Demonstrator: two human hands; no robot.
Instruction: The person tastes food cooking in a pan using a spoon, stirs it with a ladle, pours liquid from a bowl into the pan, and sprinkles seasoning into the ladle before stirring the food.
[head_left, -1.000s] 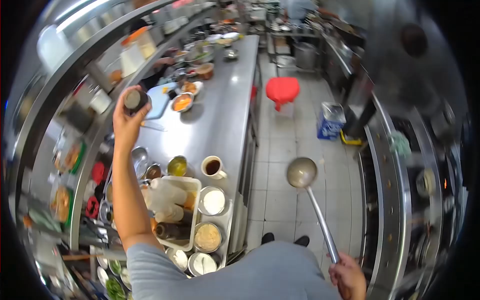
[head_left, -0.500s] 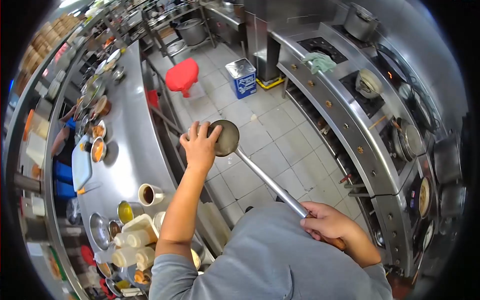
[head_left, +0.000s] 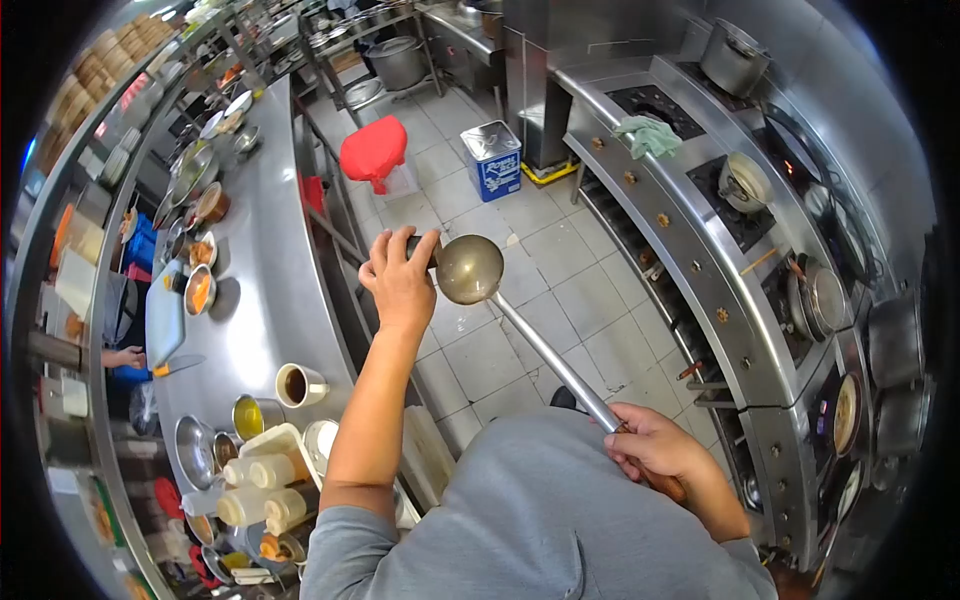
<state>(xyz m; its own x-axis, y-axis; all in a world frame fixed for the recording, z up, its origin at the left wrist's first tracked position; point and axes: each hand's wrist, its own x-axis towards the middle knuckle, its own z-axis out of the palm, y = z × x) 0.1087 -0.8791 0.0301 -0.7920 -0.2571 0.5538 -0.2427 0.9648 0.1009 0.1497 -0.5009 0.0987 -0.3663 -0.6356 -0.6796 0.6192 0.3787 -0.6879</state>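
Note:
My right hand (head_left: 650, 447) is wrapped round the wooden handle of a long metal ladle (head_left: 470, 269), which slants up and left over the tiled floor. Beside the rim of the ladle's bowl, my left hand (head_left: 402, 280) has its fingers curled round a small dark container (head_left: 432, 250), mostly hidden by the fingers and tilted toward the bowl. A little liquid seems to lie in the bowl.
Left, a steel counter (head_left: 265, 300) bears a cup of dark liquid (head_left: 296, 385), squeeze bottles (head_left: 245, 505), a knife (head_left: 178, 366) and bowls. Another person's hand (head_left: 124, 357) shows beyond it. A red-covered stool (head_left: 374, 150) and blue tin (head_left: 492, 165) stand ahead; stoves (head_left: 735, 200) line the right.
My left hand came from over the counter to the ladle bowl, carrying the dark container. The ladle was raised and now points up-left. The view has turned right toward the stoves.

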